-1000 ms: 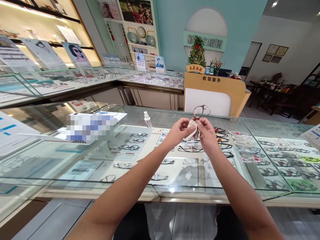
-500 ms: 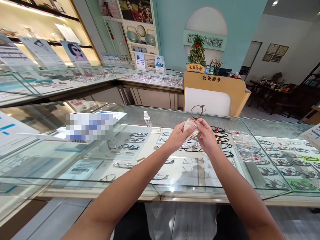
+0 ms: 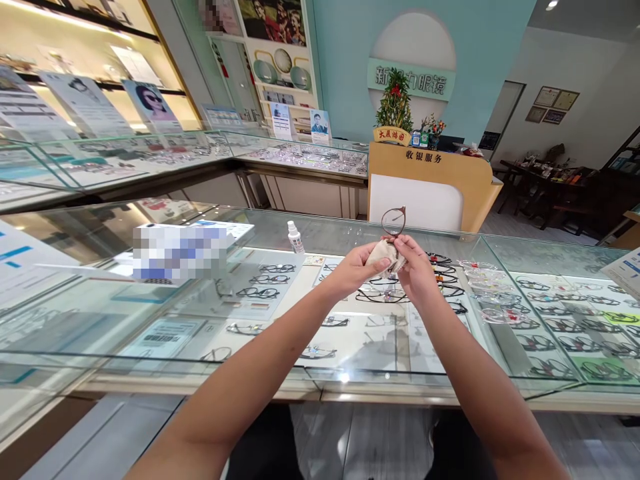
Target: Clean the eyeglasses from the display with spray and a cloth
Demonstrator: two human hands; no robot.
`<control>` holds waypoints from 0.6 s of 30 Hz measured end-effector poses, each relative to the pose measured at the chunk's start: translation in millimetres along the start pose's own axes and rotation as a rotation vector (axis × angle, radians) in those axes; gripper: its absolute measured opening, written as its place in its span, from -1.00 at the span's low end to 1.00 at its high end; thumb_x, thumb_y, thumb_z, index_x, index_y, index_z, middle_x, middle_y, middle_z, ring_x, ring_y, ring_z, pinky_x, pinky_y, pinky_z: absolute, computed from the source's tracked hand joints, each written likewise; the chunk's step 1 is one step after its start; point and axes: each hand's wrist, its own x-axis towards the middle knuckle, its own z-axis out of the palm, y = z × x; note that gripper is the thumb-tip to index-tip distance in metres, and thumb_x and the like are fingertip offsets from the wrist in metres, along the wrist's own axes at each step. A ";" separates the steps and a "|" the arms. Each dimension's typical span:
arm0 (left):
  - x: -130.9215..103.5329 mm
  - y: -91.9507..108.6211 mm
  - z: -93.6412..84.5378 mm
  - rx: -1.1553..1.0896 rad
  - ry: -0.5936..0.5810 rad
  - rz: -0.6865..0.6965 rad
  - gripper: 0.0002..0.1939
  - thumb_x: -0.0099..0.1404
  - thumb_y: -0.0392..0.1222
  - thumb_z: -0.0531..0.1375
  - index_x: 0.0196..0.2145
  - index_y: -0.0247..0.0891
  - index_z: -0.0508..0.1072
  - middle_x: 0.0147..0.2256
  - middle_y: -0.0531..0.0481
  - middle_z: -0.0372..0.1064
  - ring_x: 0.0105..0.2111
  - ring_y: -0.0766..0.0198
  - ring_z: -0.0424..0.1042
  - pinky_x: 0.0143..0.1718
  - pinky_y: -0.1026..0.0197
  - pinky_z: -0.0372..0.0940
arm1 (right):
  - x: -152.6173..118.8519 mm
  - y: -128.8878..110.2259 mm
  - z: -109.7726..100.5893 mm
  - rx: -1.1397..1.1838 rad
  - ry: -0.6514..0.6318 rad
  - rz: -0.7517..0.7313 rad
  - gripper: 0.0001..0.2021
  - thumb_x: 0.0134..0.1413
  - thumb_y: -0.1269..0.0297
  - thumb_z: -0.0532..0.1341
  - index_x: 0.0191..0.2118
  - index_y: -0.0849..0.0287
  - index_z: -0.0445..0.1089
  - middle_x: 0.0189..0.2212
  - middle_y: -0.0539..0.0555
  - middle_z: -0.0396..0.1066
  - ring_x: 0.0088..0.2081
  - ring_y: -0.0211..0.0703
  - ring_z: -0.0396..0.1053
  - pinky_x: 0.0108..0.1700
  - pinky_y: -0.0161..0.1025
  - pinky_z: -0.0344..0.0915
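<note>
Above the glass counter, my left hand (image 3: 357, 268) pinches a pale cloth (image 3: 384, 256) wrapped around the lower part of a pair of brown-framed glasses (image 3: 393, 221). One round lens of the glasses sticks up above the cloth. My right hand (image 3: 414, 263) closes on the glasses and the cloth's right edge, touching the fingers of my left hand. The other lens is hidden by the cloth and fingers. Left of my hands, a small white spray bottle (image 3: 295, 238) stands upright on the counter.
Under the glass counter top (image 3: 345, 375) lie many eyeglass frames in rows. A white box (image 3: 240, 230) and papers rest on its left part, and a white card (image 3: 623, 270) stands at the right edge. Beyond is a wooden cashier desk (image 3: 480, 180).
The glasses have turned slightly between my hands. The cloth has been shifted and now bunches more openly between my fingers.
</note>
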 end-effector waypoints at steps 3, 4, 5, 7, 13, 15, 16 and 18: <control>-1.9 -2.6 6.4 0.015 0.115 0.013 -0.32 0.09 0.37 0.52 -0.15 -0.26 0.51 -0.40 0.03 0.47 -0.46 0.31 0.38 -0.41 0.25 0.27 | 0.8 5.9 -0.3 -0.006 -0.004 0.041 -0.59 -0.25 -0.03 0.61 -0.33 0.04 0.54 -0.38 -0.05 0.56 -0.48 -0.26 0.29 -0.55 -0.28 0.24; -2.4 -4.2 8.4 0.024 0.157 0.027 -0.33 0.12 0.40 0.49 -0.17 -0.25 0.50 -0.43 0.05 0.45 -0.49 0.32 0.36 -0.44 0.25 0.25 | 0.8 8.1 -0.4 -0.010 -0.013 0.049 -0.59 -0.25 -0.04 0.61 -0.32 0.04 0.55 -0.41 -0.07 0.53 -0.50 -0.26 0.25 -0.56 -0.26 0.26; -2.6 -5.8 9.9 0.033 0.193 0.043 -0.34 0.16 0.43 0.46 -0.21 -0.24 0.48 -0.47 0.07 0.42 -0.53 0.33 0.33 -0.47 0.25 0.23 | 0.8 10.1 -0.4 -0.016 -0.021 0.051 -0.58 -0.24 -0.06 0.61 -0.32 0.04 0.55 -0.43 -0.08 0.51 -0.51 -0.26 0.24 -0.54 -0.24 0.30; -2.3 -8.5 11.0 0.056 0.234 0.072 -0.34 0.23 0.49 0.37 -0.34 -0.23 0.44 -0.54 0.09 0.34 -0.57 0.35 0.25 -0.51 0.25 0.18 | 0.9 12.5 -0.4 -0.029 -0.015 0.030 -0.58 -0.24 -0.09 0.61 -0.34 0.04 0.54 -0.44 -0.08 0.50 -0.48 -0.24 0.28 -0.45 -0.22 0.39; 5.3 -11.0 1.5 0.014 0.272 0.077 -0.24 0.19 0.64 0.28 -0.38 -0.23 0.49 -0.49 0.02 0.42 -0.46 0.28 0.37 -0.41 0.21 0.29 | 1.9 1.7 -2.6 -0.106 0.049 -0.150 -0.61 -0.21 -0.05 0.62 -0.37 0.02 0.54 -0.25 0.00 0.60 -0.09 -0.08 0.51 0.09 -0.15 0.46; 8.2 -10.7 -4.6 -0.046 0.289 0.069 -0.22 0.17 0.66 0.27 -0.29 -0.22 0.54 -0.40 -0.03 0.52 -0.37 0.20 0.48 -0.32 0.18 0.38 | 1.3 -4.1 -4.5 -0.168 0.047 -0.203 -0.65 -0.14 -0.05 0.59 -0.39 0.02 0.54 -0.20 0.02 0.57 -0.03 -0.06 0.50 0.15 -0.12 0.43; 9.3 -10.3 -8.1 -0.070 0.305 0.070 -0.21 0.17 0.66 0.27 -0.24 -0.21 0.56 -0.35 -0.05 0.56 -0.32 0.17 0.52 -0.29 0.17 0.41 | 0.6 -6.2 -5.4 -0.214 0.036 -0.222 -0.67 -0.10 -0.05 0.57 -0.39 0.02 0.54 -0.17 0.03 0.55 -0.02 -0.05 0.49 0.16 -0.10 0.42; 10.9 -9.4 -14.9 -0.106 0.348 0.077 -0.21 0.18 0.64 0.28 -0.14 -0.19 0.58 -0.24 -0.08 0.62 -0.23 0.13 0.57 -0.24 0.16 0.43 | -1.0 -7.8 -6.8 -0.325 0.000 -0.252 -0.71 -0.02 -0.04 0.53 -0.41 0.02 0.55 -0.10 0.06 0.52 0.03 -0.01 0.47 0.18 -0.07 0.40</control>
